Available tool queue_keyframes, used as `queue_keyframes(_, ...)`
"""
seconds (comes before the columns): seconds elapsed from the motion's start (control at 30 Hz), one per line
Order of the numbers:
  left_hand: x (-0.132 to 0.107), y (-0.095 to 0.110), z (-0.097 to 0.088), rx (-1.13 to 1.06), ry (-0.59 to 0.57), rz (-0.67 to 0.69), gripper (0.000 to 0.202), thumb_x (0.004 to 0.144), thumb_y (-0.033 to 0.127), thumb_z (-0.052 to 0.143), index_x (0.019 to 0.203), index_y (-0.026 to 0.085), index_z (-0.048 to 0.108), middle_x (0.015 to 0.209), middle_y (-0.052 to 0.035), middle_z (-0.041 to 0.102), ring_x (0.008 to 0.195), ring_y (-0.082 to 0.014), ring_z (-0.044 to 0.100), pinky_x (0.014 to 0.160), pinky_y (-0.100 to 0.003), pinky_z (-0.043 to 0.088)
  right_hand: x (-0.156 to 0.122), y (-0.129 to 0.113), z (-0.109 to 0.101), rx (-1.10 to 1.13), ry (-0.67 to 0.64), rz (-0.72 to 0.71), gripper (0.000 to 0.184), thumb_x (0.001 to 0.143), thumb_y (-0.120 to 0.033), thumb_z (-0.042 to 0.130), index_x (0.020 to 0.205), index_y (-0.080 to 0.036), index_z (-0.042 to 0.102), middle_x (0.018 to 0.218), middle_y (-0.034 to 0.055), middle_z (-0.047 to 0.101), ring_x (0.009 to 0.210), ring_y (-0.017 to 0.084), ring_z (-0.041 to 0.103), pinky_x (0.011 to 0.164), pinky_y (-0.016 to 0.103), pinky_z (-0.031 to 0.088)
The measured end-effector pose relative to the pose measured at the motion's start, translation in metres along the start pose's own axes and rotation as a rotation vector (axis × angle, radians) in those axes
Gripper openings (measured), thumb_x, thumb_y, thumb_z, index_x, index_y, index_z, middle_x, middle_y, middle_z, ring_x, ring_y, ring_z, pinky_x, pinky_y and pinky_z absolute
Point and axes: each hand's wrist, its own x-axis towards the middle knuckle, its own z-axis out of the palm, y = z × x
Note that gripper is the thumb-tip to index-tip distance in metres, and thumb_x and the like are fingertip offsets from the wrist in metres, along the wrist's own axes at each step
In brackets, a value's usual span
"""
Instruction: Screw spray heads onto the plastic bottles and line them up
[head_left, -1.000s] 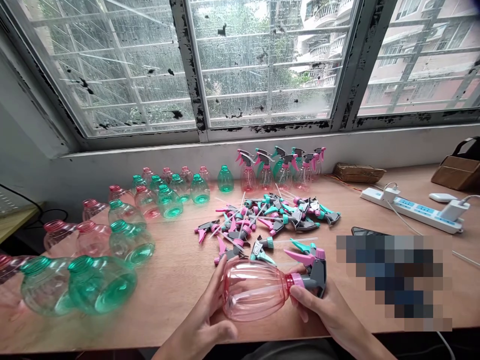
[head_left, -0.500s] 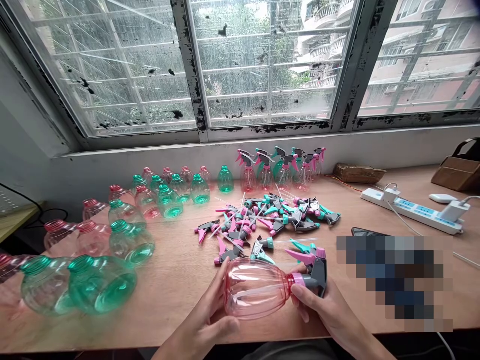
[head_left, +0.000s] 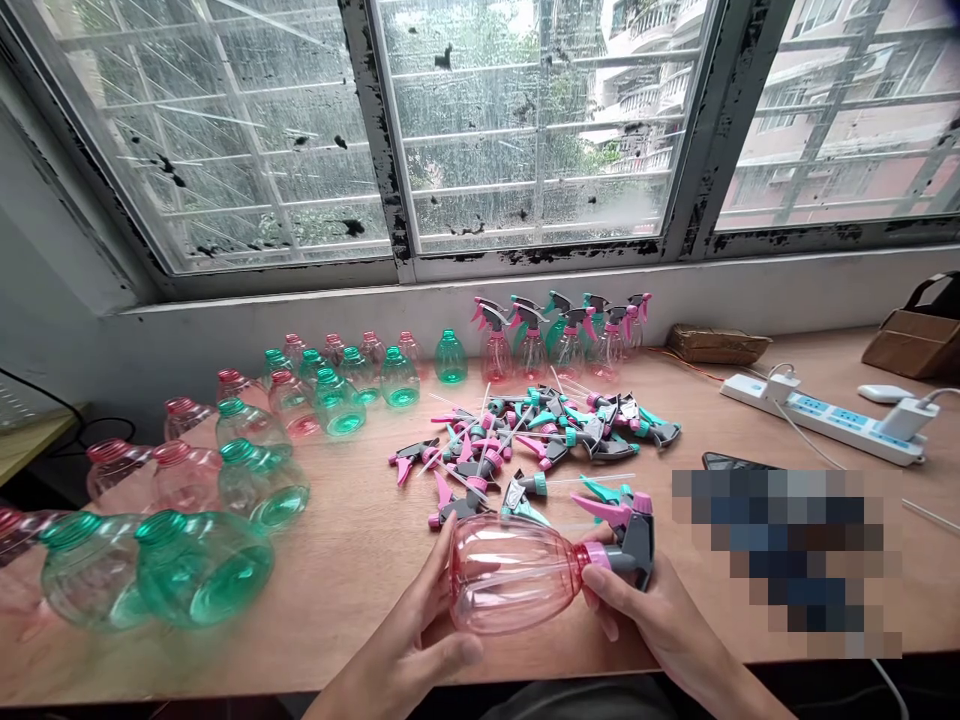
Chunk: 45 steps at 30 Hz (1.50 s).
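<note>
A clear pink spray bottle [head_left: 514, 575] lies sideways between my hands near the table's front edge, its base to the left. My left hand [head_left: 427, 620] is wrapped around the base end. At the neck, my right hand [head_left: 637, 605] has thumb and fingers closed on the pink collar [head_left: 596, 557] of the grey and pink trigger sprayer [head_left: 637, 540]. The sprayer sits on the bottle's mouth, and a thin tube shows inside. Just beyond the bottle lies a heap of loose trigger sprayers [head_left: 551, 430] in pink, teal and grey.
Open-necked green and pink bottles [head_left: 262, 480] stand in rows at the left and back. Several bottles with sprayers fitted [head_left: 532, 345] stand by the wall. A white power strip [head_left: 825, 415], a brown wrapped block [head_left: 716, 345] and a blurred-out patch are on the right.
Almost nothing differs. Both hands keep the same hold on the spray bottle, and the view has shifted very slightly.
</note>
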Motion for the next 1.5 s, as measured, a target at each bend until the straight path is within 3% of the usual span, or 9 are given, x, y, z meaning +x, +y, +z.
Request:
queue_keyframes(0.17, 0.0011, -0.0003, 0.002, 0.056, -0.028, 0.04, 0.096, 0.095, 0.036, 0.07, 0.161, 0.046, 0.001, 0.175, 0.0024, 0.018, 0.161, -0.0295, 0.013, 0.13, -0.046, 0.02, 0.0009, 0.0005, -0.0014, 0.031, 0.016, 0.004, 0.041, 0.08, -0.052, 0.083, 0.093, -0.017, 0.065, 0.057, -0.0033, 0.065, 0.041, 0.012, 0.051, 0.044, 0.025, 0.038)
queue_keyframes(0.33, -0.0019, 0.0012, 0.0029, 0.113, 0.007, 0.031, 0.097, 0.097, 0.041, 0.066, 0.159, 0.047, -0.008, 0.174, 0.0016, 0.021, 0.162, -0.0274, 0.007, 0.131, -0.046, 0.014, 0.0014, 0.0032, -0.0044, 0.015, -0.011, -0.001, 0.039, 0.083, -0.05, 0.081, 0.095, -0.016, 0.066, 0.058, -0.003, 0.065, 0.041, 0.011, 0.051, 0.045, 0.025, 0.037)
queue_keyframes(0.5, -0.0014, 0.0013, 0.0, 0.07, -0.033, -0.013, 0.093, 0.094, 0.044, 0.069, 0.163, 0.039, 0.006, 0.173, -0.0054, 0.025, 0.159, -0.0326, 0.022, 0.13, -0.05, 0.02, -0.0007, 0.0022, -0.0045, -0.033, -0.049, -0.018, 0.038, 0.085, -0.051, 0.079, 0.094, -0.016, 0.066, 0.057, -0.0025, 0.066, 0.041, 0.01, 0.051, 0.046, 0.024, 0.035)
queue_keyframes(0.7, -0.0001, 0.0034, 0.0047, 0.126, 0.005, 0.049, 0.091, 0.097, 0.04, 0.065, 0.161, 0.049, 0.001, 0.174, 0.0001, 0.019, 0.16, -0.0297, 0.018, 0.131, -0.049, 0.015, -0.0012, 0.0009, -0.0034, 0.003, -0.014, -0.019, 0.039, 0.084, -0.051, 0.08, 0.094, -0.017, 0.063, 0.057, -0.003, 0.066, 0.041, 0.01, 0.051, 0.045, 0.023, 0.035)
queue_keyframes(0.83, 0.0005, 0.0047, 0.005, 0.029, 0.04, 0.051, 0.101, 0.09, 0.044, 0.075, 0.162, 0.044, 0.004, 0.175, -0.0035, 0.018, 0.161, -0.0323, 0.015, 0.13, -0.051, 0.019, -0.0013, -0.0004, -0.0024, -0.011, -0.016, -0.015, 0.041, 0.082, -0.051, 0.081, 0.094, -0.017, 0.063, 0.056, -0.0032, 0.066, 0.041, 0.01, 0.051, 0.046, 0.024, 0.036)
queue_keyframes(0.97, 0.0013, 0.0053, 0.0021, 0.01, -0.002, 0.045, 0.088, 0.091, 0.047, 0.071, 0.162, 0.038, 0.019, 0.175, -0.0038, 0.017, 0.161, -0.0342, 0.012, 0.13, -0.053, 0.017, -0.0004, -0.0004, -0.0023, -0.025, -0.026, -0.008, 0.041, 0.082, -0.052, 0.081, 0.093, -0.016, 0.065, 0.058, -0.0027, 0.065, 0.042, 0.01, 0.051, 0.047, 0.025, 0.038)
queue_keyframes(1.2, -0.0001, 0.0, 0.0014, 0.024, -0.027, 0.02, 0.095, 0.099, 0.035, 0.065, 0.157, 0.052, -0.008, 0.174, 0.0008, 0.02, 0.159, -0.0287, 0.023, 0.127, -0.049, 0.026, 0.001, 0.0037, -0.0049, -0.012, -0.02, -0.031, 0.039, 0.085, -0.05, 0.08, 0.097, -0.017, 0.062, 0.058, -0.0032, 0.065, 0.042, 0.011, 0.052, 0.045, 0.024, 0.038)
queue_keyframes(1.3, -0.0001, -0.003, -0.0006, -0.017, -0.039, 0.056, 0.111, 0.092, 0.039, 0.074, 0.156, 0.049, -0.016, 0.174, -0.002, 0.02, 0.159, -0.0303, 0.024, 0.129, -0.051, 0.022, -0.0016, 0.0018, -0.0032, -0.036, 0.002, -0.042, 0.042, 0.083, -0.051, 0.081, 0.099, -0.018, 0.061, 0.058, -0.0035, 0.066, 0.043, 0.011, 0.052, 0.047, 0.024, 0.039)
queue_keyframes(1.5, 0.0014, -0.0024, -0.0018, -0.015, -0.05, 0.001, 0.093, 0.094, 0.04, 0.071, 0.162, 0.042, 0.007, 0.175, -0.003, 0.019, 0.16, -0.0315, 0.018, 0.128, -0.047, 0.024, -0.0019, -0.001, -0.0003, 0.002, 0.034, -0.028, 0.042, 0.082, -0.051, 0.082, 0.098, -0.019, 0.06, 0.057, -0.0037, 0.066, 0.042, 0.011, 0.053, 0.045, 0.023, 0.04)
